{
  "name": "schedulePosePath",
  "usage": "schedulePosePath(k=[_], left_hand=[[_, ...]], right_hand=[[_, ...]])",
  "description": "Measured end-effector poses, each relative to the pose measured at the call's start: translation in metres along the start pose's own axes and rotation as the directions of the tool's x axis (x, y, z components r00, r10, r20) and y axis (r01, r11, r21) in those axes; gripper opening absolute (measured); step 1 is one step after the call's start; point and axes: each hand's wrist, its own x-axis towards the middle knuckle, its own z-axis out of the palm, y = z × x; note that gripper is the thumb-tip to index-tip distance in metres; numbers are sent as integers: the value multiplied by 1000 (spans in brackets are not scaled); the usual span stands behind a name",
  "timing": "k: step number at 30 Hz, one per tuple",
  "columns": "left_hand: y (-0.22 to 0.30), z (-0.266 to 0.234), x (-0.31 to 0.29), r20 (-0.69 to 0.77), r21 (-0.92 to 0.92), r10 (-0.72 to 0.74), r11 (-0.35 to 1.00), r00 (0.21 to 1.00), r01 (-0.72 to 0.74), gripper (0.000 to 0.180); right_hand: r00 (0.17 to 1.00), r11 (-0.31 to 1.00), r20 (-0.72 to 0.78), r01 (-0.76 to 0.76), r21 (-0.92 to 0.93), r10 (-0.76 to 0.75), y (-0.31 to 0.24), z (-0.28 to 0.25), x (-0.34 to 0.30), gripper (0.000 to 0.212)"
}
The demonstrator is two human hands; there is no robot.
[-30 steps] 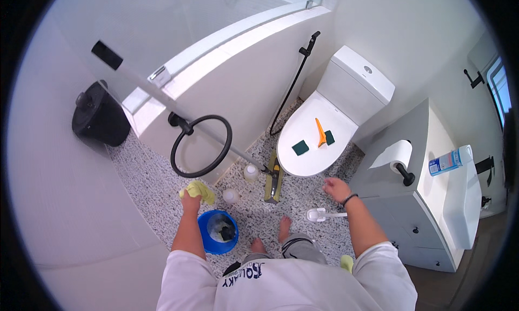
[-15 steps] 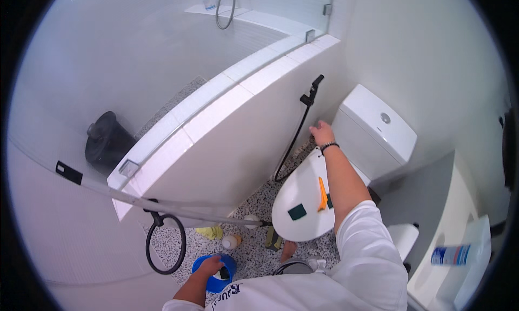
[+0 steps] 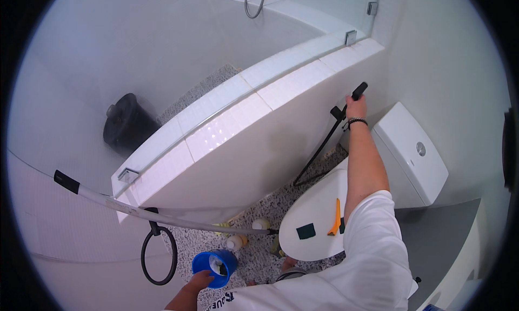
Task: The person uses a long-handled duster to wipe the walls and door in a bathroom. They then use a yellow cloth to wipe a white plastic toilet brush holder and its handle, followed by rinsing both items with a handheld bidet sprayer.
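Note:
My right hand [image 3: 355, 108] is closed around the handle of a black bidet sprayer [image 3: 360, 90] beside the wall holder. The sprayer's hose hangs down the low wall to the floor. At the lower left my left hand [image 3: 201, 279] grips the near rim of a blue bucket [image 3: 197, 263]; its fingertips are partly hidden. Something white and something dark lie inside the bucket. On the lowered lid of the white toilet [image 3: 292, 243] rest a dark green scouring pad [image 3: 306, 231] and an orange tool with a flat end [image 3: 335, 216]. Another dark green piece shows partly behind my right arm.
Bottles [image 3: 235, 242] and a yellow cloth [image 3: 222, 228] are on the speckled floor by the bucket. A long pole [image 3: 178, 220] crosses the left side. A black ring [image 3: 160, 255] hangs from the low wall's end. A black bin [image 3: 128, 124] stands behind the glass.
My right hand has moved up from beside the toilet tank and taken hold of the sprayer. My left hand has shifted from over the bucket to its near rim. The view has shifted.

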Motion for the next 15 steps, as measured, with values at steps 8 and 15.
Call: schedulePosePath(k=[8, 15], left_hand=[[22, -9, -10, -36, 100, 135, 986, 990, -131, 40], [166, -46, -20, -332, 47, 732, 642, 595, -765, 49]], right_hand=[[997, 970, -16, 76, 232, -74, -32, -103, -102, 28], [959, 908, 259, -7, 418, -112, -22, -117, -363, 32]])
